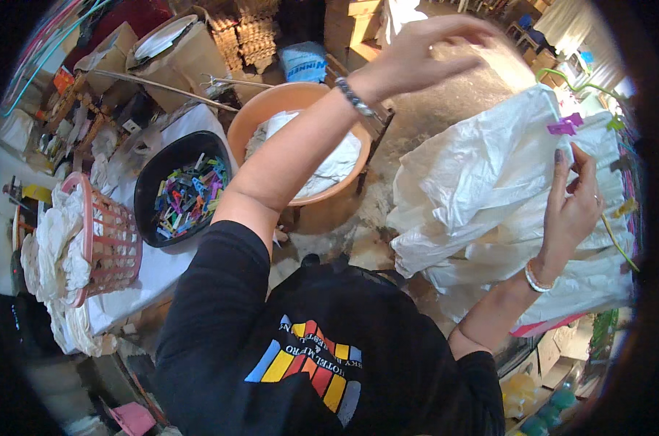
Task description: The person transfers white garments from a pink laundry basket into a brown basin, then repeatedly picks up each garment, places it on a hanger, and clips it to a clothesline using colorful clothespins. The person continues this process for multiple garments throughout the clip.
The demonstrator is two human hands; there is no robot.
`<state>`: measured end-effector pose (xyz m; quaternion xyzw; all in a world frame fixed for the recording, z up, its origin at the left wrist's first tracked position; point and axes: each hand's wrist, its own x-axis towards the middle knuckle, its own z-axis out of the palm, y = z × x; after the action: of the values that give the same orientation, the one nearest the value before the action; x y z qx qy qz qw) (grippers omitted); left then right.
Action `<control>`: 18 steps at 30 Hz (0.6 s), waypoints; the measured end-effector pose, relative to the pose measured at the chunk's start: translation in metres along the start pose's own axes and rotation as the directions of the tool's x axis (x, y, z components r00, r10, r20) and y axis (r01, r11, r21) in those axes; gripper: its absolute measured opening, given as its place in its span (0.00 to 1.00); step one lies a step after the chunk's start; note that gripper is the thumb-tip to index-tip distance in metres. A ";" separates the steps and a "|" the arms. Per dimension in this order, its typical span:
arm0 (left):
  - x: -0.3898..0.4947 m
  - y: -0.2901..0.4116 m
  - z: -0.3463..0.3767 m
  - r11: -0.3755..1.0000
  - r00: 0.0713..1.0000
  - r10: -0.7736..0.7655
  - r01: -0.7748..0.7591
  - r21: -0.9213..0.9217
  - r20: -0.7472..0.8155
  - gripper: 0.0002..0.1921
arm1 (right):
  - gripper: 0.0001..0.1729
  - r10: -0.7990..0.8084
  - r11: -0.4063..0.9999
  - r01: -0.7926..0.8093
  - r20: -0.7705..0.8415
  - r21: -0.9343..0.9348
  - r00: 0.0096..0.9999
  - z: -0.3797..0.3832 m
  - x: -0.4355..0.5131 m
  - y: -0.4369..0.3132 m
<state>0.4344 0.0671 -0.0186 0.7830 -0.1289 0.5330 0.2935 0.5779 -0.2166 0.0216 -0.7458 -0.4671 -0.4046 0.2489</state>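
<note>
My left hand [438,52] is raised at the top centre, blurred, fingers apart, with nothing visible in it. Toward the right, my right hand [574,201] pinches a white cloth [465,158] near its upper edge, just below a purple clothespin [565,125]. The cloth hangs in folds beside other white cloths. A green line or hanger [569,82] runs above it. Behind my left forearm stands an orange basin [242,117] with wet-looking white cloth [335,163] in it. To its left, a black tub [144,185] holds many coloured clothespins [190,196].
A pink basket [114,234] heaped with white cloths [56,245] stands on a white-covered table [127,297] at the left. Cardboard boxes [182,65], stacked egg trays [253,38] and a blue bag [303,61] lie beyond. Coloured lines [632,180] run along the right edge.
</note>
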 end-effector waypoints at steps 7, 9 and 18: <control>-0.357 -0.174 -0.111 0.300 0.292 -0.947 0.655 0.694 0.134 0.39 | 0.19 0.073 0.997 -0.075 0.073 0.027 0.995 0.011 0.007 -0.004; -0.475 -0.173 -0.121 -0.010 -0.006 -1.000 0.687 0.727 -0.008 0.39 | 0.21 0.035 0.999 -0.035 0.071 0.005 0.997 0.014 0.007 -0.004; -0.615 -0.124 -0.099 -0.419 -0.625 -0.772 0.355 0.836 -0.121 0.36 | 0.23 0.120 0.989 -0.110 0.095 -0.097 0.988 0.027 0.005 -0.006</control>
<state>0.1781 0.1561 -0.5929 0.6710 0.5989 -0.3365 0.2790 0.5838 -0.1913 0.0108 -0.8016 -0.4161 -0.3724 0.2136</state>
